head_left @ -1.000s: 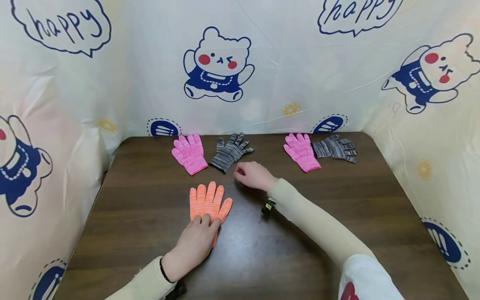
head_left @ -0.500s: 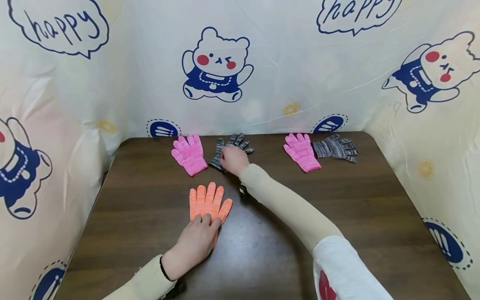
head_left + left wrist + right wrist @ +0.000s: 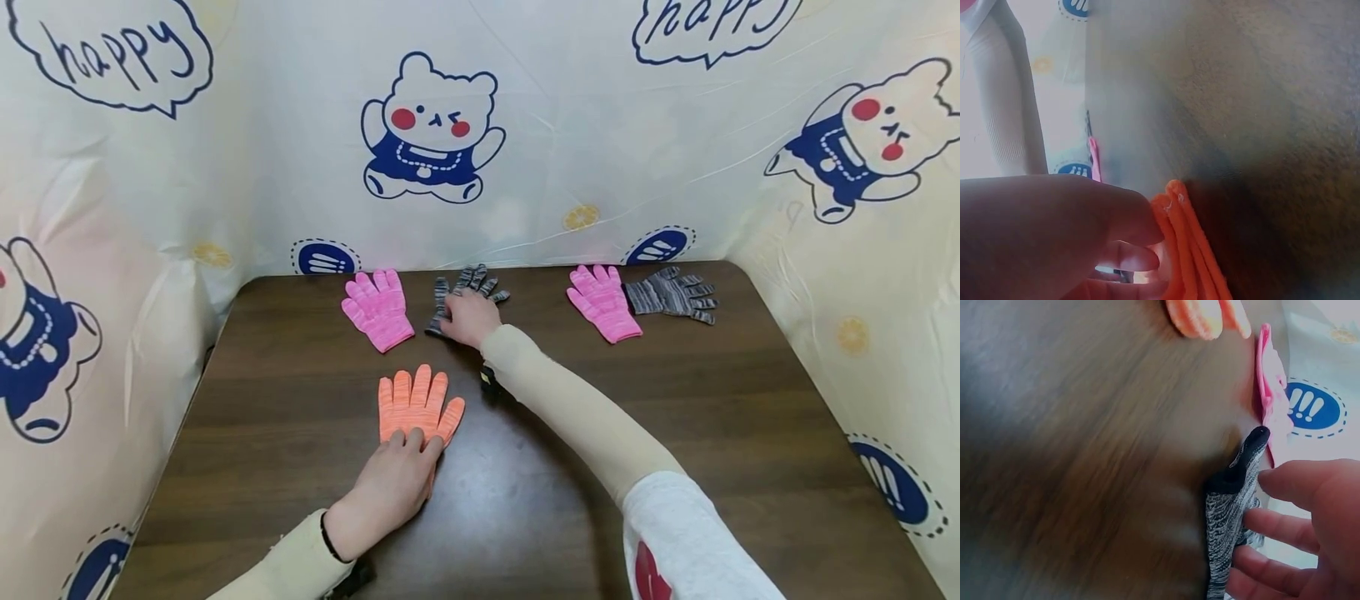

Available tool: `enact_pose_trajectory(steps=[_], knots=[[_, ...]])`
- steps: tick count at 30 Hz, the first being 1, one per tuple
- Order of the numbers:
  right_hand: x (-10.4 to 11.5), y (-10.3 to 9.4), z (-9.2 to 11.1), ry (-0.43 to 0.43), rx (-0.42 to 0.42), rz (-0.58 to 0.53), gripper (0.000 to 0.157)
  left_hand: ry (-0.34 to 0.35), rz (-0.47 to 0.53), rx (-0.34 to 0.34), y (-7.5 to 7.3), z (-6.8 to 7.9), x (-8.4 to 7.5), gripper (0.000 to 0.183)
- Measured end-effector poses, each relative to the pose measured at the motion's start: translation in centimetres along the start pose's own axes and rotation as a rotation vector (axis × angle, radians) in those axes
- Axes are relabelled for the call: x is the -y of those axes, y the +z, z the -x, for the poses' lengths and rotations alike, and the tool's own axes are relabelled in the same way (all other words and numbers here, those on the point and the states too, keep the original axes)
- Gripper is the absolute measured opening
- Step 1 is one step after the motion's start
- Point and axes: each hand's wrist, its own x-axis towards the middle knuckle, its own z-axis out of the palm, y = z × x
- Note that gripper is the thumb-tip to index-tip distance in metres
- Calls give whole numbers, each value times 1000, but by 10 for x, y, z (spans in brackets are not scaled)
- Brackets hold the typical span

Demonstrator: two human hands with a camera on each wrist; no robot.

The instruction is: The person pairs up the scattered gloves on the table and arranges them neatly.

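An orange knit glove point(image 3: 415, 406) lies on the table in the head view, its fingers pointing away. My left hand point(image 3: 392, 487) holds it by the lower part, which is partly hidden beneath the hand. Several layered orange folds point(image 3: 1192, 262) touch my thumb in the left wrist view. Farther back, my right hand point(image 3: 472, 320) grips a grey-black striped glove point(image 3: 439, 302) and covers its palm area. In the right wrist view, that glove's dark cuff point(image 3: 1229, 481) is raised off the wood, with thumb and fingers against its striped side.
A pink glove point(image 3: 378, 310) lies left of the gripped grey one. Another pink glove point(image 3: 602, 303) and a second grey-black glove point(image 3: 671, 296) lie side by side at the back right. A patterned curtain point(image 3: 600, 142) stands behind the brown table point(image 3: 277, 400).
My right hand has moved left and away onto the grey-black glove. That glove has shifted slightly to the right under it. My left hand stays at the orange glove.
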Motion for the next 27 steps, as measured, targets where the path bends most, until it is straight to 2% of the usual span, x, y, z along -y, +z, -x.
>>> enact_pose_trajectory(steps=[8, 17, 22, 27], knots=[[-10, 3, 6, -30, 22, 88, 24, -7, 18, -14, 2, 1, 1, 22], [-22, 5, 10, -80, 50, 50, 27, -38, 72, -21, 2, 5, 3, 26], [-28, 4, 18, -89, 56, 40, 27, -37, 81, -41, 2, 4, 2, 24], [-35, 6, 30, -103, 45, 29, 29, -49, 84, -22, 3, 5, 2, 23]])
